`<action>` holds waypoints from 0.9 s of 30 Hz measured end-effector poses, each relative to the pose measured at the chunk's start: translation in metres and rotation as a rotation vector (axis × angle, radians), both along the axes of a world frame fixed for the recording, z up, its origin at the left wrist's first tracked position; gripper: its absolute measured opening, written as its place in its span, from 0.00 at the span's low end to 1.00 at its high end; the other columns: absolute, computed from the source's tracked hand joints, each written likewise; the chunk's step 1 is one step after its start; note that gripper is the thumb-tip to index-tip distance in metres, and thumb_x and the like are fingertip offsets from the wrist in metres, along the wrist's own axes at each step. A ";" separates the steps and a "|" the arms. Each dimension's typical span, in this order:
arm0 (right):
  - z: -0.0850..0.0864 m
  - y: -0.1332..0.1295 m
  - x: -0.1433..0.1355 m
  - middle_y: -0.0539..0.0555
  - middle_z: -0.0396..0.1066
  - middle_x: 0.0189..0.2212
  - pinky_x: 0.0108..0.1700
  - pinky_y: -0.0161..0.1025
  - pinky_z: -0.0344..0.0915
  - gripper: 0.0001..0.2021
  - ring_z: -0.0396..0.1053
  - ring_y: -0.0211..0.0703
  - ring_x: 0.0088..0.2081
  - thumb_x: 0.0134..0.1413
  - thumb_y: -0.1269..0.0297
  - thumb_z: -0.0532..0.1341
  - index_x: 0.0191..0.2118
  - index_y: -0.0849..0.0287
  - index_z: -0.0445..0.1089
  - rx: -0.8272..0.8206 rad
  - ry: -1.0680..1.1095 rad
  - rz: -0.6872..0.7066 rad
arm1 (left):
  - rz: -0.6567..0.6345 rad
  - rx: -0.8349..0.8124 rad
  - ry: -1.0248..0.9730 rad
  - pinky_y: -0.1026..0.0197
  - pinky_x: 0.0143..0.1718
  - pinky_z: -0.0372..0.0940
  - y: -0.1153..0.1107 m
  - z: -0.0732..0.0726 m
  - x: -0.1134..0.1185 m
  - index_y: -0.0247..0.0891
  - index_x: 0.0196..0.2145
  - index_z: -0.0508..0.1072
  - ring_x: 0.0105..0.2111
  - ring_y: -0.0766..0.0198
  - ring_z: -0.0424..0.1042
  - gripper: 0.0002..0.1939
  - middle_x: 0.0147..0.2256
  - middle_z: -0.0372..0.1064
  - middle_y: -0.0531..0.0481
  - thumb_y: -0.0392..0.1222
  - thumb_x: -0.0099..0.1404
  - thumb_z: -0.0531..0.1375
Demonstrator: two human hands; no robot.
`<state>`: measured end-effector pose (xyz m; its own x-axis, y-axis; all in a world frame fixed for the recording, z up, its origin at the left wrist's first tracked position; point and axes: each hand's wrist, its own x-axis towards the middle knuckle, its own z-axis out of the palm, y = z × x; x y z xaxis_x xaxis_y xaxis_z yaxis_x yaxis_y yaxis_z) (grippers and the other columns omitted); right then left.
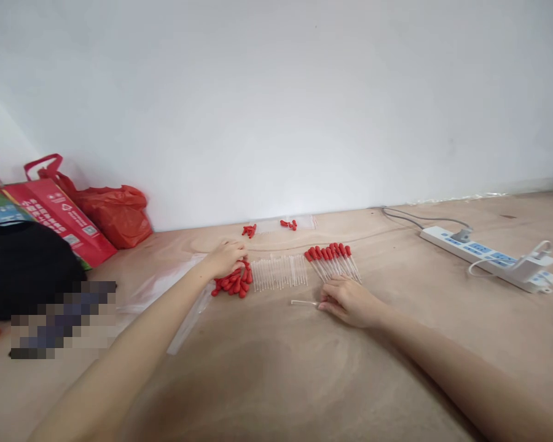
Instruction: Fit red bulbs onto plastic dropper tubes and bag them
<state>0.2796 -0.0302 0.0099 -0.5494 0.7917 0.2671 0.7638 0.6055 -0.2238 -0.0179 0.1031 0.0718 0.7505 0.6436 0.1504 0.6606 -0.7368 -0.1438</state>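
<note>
My left hand (227, 259) is over a pile of red rubber dropper bulbs (233, 283), its fingers curled down at the pile's back edge. What its fingertips grip, if anything, is hidden. My right hand (345, 301) is closed in a pinch on one end of a thin glass dropper tube (304, 302), which points left just above the table. Between the hands lies a row of bare glass tubes (279, 273), side by side. Beyond my right hand, several droppers with red bulbs fitted (329, 255) lie in a slanted row.
Clear plastic bags (184, 331) lie left of the bulb pile. Further back, a small clear bag (306, 223) and more red bulbs (249, 231) lie near the wall. A power strip (483, 258) with cables is at right. Red bags (115, 215) and a black bag (27, 270) stand at left.
</note>
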 end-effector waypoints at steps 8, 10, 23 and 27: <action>0.002 0.004 -0.014 0.52 0.66 0.30 0.35 0.37 0.53 0.12 0.61 0.40 0.34 0.47 0.54 0.59 0.30 0.59 0.63 -0.043 0.129 -0.046 | -0.026 -0.117 -0.303 0.60 0.35 0.60 -0.101 -0.026 0.039 0.39 0.30 0.67 0.33 0.61 0.67 0.04 0.29 0.68 0.51 0.38 0.59 0.53; -0.001 0.002 -0.019 0.52 0.66 0.29 0.35 0.37 0.52 0.10 0.61 0.41 0.34 0.49 0.56 0.58 0.29 0.59 0.63 -0.050 0.108 -0.067 | -0.030 -0.122 -0.384 0.58 0.36 0.60 -0.116 -0.044 0.048 0.38 0.31 0.67 0.33 0.61 0.66 0.03 0.29 0.68 0.51 0.37 0.59 0.53; -0.019 -0.006 -0.029 0.48 0.66 0.24 0.37 0.38 0.49 0.07 0.60 0.35 0.24 0.58 0.65 0.48 0.30 0.59 0.58 0.063 0.258 -0.110 | -0.085 -0.104 -0.560 0.50 0.51 0.50 -0.118 -0.069 0.050 0.40 0.34 0.68 0.34 0.64 0.68 0.06 0.32 0.71 0.53 0.39 0.64 0.51; -0.017 -0.007 -0.033 0.48 0.66 0.24 0.38 0.38 0.48 0.07 0.60 0.35 0.24 0.58 0.64 0.49 0.30 0.58 0.58 0.043 0.270 -0.093 | -0.109 -0.125 -0.586 0.50 0.53 0.47 -0.120 -0.069 0.052 0.40 0.34 0.67 0.33 0.66 0.69 0.06 0.31 0.72 0.54 0.39 0.65 0.51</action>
<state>0.2467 -0.0375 -0.0075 -0.3796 0.8200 0.4283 0.7324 0.5492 -0.4024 0.0343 -0.0164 0.0031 0.6284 0.6068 0.4867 0.5234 -0.7927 0.3124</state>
